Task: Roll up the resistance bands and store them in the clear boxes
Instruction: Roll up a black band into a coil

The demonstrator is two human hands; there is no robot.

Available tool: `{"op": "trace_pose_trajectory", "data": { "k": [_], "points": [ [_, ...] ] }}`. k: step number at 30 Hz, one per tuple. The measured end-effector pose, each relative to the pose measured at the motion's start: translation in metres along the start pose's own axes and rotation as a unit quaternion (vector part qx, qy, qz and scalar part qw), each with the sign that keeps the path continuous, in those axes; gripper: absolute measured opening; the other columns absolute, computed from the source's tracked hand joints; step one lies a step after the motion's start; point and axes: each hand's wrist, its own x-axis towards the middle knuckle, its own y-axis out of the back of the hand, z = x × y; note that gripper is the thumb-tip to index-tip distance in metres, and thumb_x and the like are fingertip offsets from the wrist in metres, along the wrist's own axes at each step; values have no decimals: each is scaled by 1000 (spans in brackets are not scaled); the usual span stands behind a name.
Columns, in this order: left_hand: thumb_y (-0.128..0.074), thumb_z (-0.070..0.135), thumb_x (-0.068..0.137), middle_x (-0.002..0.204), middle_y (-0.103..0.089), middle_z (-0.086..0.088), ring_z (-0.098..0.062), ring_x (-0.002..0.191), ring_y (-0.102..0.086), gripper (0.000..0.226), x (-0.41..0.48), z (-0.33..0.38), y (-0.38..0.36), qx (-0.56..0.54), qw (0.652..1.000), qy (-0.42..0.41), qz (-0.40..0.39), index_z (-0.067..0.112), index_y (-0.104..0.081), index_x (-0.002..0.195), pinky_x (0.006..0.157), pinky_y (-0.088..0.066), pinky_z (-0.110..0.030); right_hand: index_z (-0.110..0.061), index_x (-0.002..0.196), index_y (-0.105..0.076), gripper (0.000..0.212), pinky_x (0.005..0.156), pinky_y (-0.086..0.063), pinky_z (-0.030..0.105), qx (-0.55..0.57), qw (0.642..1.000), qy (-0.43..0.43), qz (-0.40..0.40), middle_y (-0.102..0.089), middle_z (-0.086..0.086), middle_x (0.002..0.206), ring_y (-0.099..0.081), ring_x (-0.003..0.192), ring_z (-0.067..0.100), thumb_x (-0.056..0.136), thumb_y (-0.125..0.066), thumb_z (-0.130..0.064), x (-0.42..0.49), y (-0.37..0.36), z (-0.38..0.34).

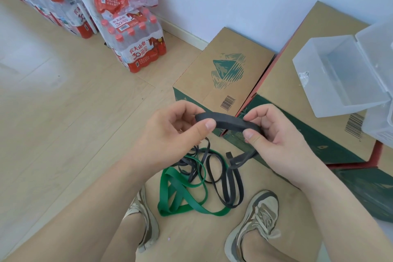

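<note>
flat matte black band (228,122), pinched by hands (221,134)

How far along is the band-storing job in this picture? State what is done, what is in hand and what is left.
Done: nothing is visibly stored; the open clear box on the carton looks empty. In hand: the left hand and right hand pinch a black band, its tail hanging to the floor. Left: the green band and other black bands lie tangled between the shoes.
</note>
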Motion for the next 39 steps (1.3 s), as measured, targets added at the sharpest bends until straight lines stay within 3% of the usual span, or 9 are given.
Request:
{"op": "trace_pose_trajectory", "data": {
  "k": [8, 11, 17, 20, 23, 25, 30, 34, 39],
  "points": [
    [-76, 2, 88, 86, -66, -31, -32, 65, -70, 31, 3, 3, 0, -131, 991, 8, 7, 7, -59, 113, 66, -62, -42, -41, 138, -51, 57, 99, -48, 27, 0, 996, -26, -86, -75, -7, 102, -70, 104, 6, 90, -79, -27, -2, -8, -1],
    [-76, 0, 86, 79, -63, -24, -25, 60, -67, 32, 0, 5, -10, -169, 985, 19, -27, 7, -60, 113, 58, -58, -33, -39, 135, -60, 56, 111, -47, 35, 44, 997, 41, -54, -75, -7, 114, -67, 120, 10, 89, -82, -18, -3, -23, -9],
    [-83, 12, 82, 68, -66, -5, -16, 57, -61, 34, 3, 3, -11, -195, 980, 42, -13, 12, -61, 109, 48, -43, -24, -28, 112, -78, 34, 98, -58, 45, 95, 992, 81, 35, -80, -8, 104, -75, 104, 18, 83, -85, -9, -3, -30, -16],
    [-86, 22, 82, 79, -75, -1, -17, 67, -67, 33, 1, -2, -15, -87, 996, 33, 12, 18, -64, 106, 61, -55, -35, -34, 105, -76, 27, 88, -55, 21, -19, 995, 85, 39, -76, -18, 98, -71, 99, 6, 88, -80, -13, -3, -31, -14],
    [-83, 24, 86, 99, -74, 10, -12, 88, -71, 23, -3, -6, -16, 127, 982, -129, 54, 29, -71, 105, 74, -60, -37, -37, 102, -74, 26, 81, -48, 6, -59, 993, 85, 50, -73, -21, 95, -67, 97, -2, 91, -77, -14, -2, -33, -14],
    [-79, 12, 89, 111, -71, 7, -12, 96, -70, 25, -5, -7, -18, 185, 953, -237, 36, 22, -75, 112, 77, -59, -32, -40, 101, -72, 27, 80, -49, 8, -46, 995, 69, 61, -74, -21, 93, -68, 94, -2, 93, -75, -14, -1, -32, -13],
    [-77, 5, 89, 119, -72, 4, -12, 104, -69, 35, -5, -13, -19, 292, 910, -290, 43, 14, -74, 123, 88, -55, -25, -37, 102, -77, 21, 81, -59, 29, -1, 999, 27, 25, -78, -9, 89, -72, 84, 12, 96, -72, -17, 1, -23, -13],
    [-75, 15, 94, 108, -73, 6, -10, 94, -66, 26, -5, -9, -16, 286, 911, -292, 52, 14, -74, 120, 82, -54, -26, -40, 101, -76, 24, 75, -58, 23, 14, 999, 30, -19, -75, -10, 79, -69, 75, 6, 101, -65, -19, 0, -17, -15],
    [-72, 16, 95, 93, -68, 7, -7, 82, -60, 15, -4, -6, -17, 272, 923, -270, 46, 14, -75, 109, 73, -50, -25, -23, 119, -75, 32, 92, -61, 31, 81, 995, 53, -8, -79, -2, 104, -75, 99, 15, 92, -75, -5, -2, -16, -12]
  ]
}}
